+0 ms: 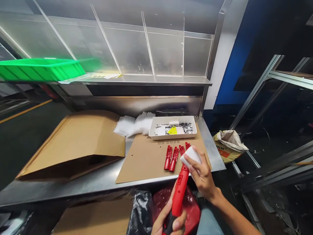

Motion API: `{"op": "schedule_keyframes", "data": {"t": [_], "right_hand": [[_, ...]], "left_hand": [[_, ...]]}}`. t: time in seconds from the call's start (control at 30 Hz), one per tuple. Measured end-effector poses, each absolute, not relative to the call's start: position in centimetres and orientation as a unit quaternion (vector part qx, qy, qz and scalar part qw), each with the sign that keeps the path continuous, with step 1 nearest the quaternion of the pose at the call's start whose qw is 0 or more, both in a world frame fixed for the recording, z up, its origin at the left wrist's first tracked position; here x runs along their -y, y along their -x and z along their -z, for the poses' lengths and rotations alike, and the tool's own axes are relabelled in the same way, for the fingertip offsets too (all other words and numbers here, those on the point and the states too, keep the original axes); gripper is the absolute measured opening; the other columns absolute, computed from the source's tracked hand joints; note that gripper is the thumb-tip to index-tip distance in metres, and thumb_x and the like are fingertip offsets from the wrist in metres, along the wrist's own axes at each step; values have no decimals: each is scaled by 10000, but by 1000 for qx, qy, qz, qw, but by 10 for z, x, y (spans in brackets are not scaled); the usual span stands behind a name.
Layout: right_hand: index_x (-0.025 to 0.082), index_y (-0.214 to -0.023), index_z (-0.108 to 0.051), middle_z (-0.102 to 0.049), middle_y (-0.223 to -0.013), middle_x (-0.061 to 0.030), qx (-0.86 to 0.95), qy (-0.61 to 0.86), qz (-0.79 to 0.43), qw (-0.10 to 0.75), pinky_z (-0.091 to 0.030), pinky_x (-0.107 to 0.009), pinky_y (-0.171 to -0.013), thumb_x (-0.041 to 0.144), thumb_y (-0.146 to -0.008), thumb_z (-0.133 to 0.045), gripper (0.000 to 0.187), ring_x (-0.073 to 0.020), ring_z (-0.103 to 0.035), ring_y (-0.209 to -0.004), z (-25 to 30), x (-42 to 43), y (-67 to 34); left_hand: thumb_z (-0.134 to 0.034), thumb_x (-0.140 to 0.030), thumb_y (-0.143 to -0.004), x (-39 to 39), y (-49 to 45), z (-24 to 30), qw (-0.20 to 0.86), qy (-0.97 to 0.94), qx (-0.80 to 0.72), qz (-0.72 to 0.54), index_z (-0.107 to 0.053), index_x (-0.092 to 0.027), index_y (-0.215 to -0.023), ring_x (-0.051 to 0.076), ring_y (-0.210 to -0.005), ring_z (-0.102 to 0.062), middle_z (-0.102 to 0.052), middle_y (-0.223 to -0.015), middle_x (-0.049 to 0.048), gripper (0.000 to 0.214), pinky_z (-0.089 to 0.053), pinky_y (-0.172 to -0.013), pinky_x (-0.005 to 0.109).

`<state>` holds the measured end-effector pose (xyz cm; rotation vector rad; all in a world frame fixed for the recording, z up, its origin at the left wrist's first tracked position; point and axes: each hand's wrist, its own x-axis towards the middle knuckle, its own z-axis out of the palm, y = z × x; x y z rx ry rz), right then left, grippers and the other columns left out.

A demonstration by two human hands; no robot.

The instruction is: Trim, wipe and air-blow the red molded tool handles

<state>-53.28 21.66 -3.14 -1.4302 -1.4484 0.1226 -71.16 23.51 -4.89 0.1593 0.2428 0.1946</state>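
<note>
1. Part (pixel 179 192): long red plastic piece, held low in front of the table edge, tilted up and away from the person, far tip under the cloth.
2. Left hand (pixel 168 220): clenched around the part's near end, thumb on its left side, fingers wrapped across the front.
3. Right hand (pixel 202 174): grasps a white cloth (pixel 192 156), pressed against the part's far tip. Forearm enters from the bottom right.
4. Red parts (pixel 174 156): four lie side by side on a cardboard sheet (pixel 144 160), just beyond the cloth; the right two are partly hidden by it.
5. White tray (pixel 153 130): at the sheet's far edge, holds small dark bits, white slips and a yellow tag (pixel 172 130).
6. White pads (pixel 135 124): fanned stack left of the tray, on the steel table (pixel 97 182).
7. Cardboard box (pixel 75 143): flattened, left half of the table, open side toward the person.
8. Red bag (pixel 193 205): below the table edge, behind the held part; black bag (pixel 140 212) just left of it.
9. Green bin (pixel 40 69): on the upper shelf, far left.
10. Paper sack (pixel 228 143): on the floor right of the table.
</note>
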Motion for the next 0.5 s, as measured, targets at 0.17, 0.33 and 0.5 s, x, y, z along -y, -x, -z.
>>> {"op": "schedule_keyframes", "data": {"t": [0.17, 0.33, 0.5], "right_hand": [[364, -1325, -561, -359, -1487, -55, 699, 553, -47, 450, -551, -328, -919, 298, -985, -434, 369, -234, -554, -1220, 37, -211, 534], [358, -1313, -574, -333, -1503, -72, 641, 636, -71, 423, -524, -386, -975, 347, -998, -407, 356, -249, -527, -1254, 33, -217, 525], [357, -1336, -551, -350, -1497, -91, 705, 613, -114, 338, -532, -445, -954, 404, -1003, -353, 390, -277, -570, -1203, 25, -218, 526]], "left_hand": [[-700, -465, -816, -239, 707, 48, 989, -18, -111, -100, -582, -100, -580, -19, -294, -333, -466, -383, -40, 451, -269, -314, 64], [-674, -364, -862, -240, 707, 48, 990, 92, -66, -84, -524, -104, -510, -16, -287, -413, -491, -386, -13, 463, -280, -300, 40], [-456, -258, -985, -239, 707, 47, 965, 204, -71, -152, -490, -107, -532, -24, -319, -476, -556, -501, 14, 479, -277, -310, 10]]}}
